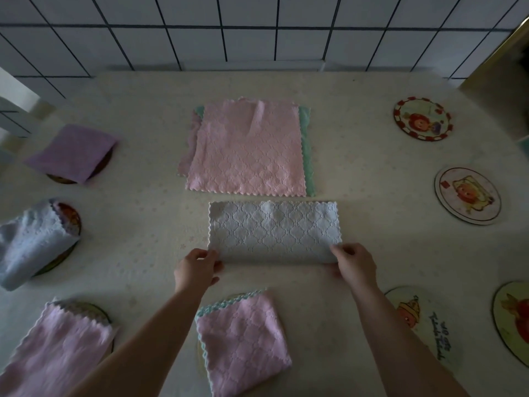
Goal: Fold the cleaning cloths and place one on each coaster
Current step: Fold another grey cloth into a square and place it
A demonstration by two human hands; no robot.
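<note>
A grey-white cloth lies folded in half in front of me on the table. My left hand pinches its near left corner and my right hand pinches its near right corner. Behind it sits a stack of flat cloths, a pink cloth on top and a green cloth showing beneath. Folded cloths rest on coasters: a purple cloth, a light blue cloth, a pink one at the near left and a pink-and-teal cloth between my arms.
Several bare round picture coasters lie on the right: a red-rimmed coaster, a second coaster, a near coaster and an edge coaster. A tiled wall stands behind the cream tablecloth.
</note>
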